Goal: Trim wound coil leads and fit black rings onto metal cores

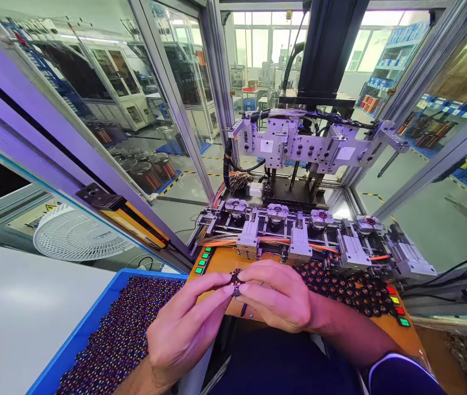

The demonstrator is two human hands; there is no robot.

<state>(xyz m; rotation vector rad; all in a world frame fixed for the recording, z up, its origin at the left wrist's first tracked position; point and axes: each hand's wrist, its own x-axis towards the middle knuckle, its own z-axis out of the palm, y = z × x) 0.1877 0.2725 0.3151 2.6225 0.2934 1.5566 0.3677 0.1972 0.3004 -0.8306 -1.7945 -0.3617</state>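
Between the fingertips of both hands sits a small black motor stator point(235, 278), partly covered by the fingers. My left hand point(194, 318) pinches it from the left with thumb and fingers. From the right, my right hand point(278, 296) grips the same part, its fingers closed. Both hands are above the front of an orange-brown work plate point(220, 262). Just beyond my right hand lies a pile of similar black parts with copper-coloured centres point(340, 285). To the left, a blue bin point(120, 274) holds many more small dark parts.
A row of metal clamping fixtures point(276, 214) crosses the back of the plate, under a machine head point(299, 142). Green buttons point(201, 263) line the left edge; red, yellow and green buttons point(395, 300) line the right. A white fan point(79, 233) stands left, beside an aluminium frame point(175, 88).
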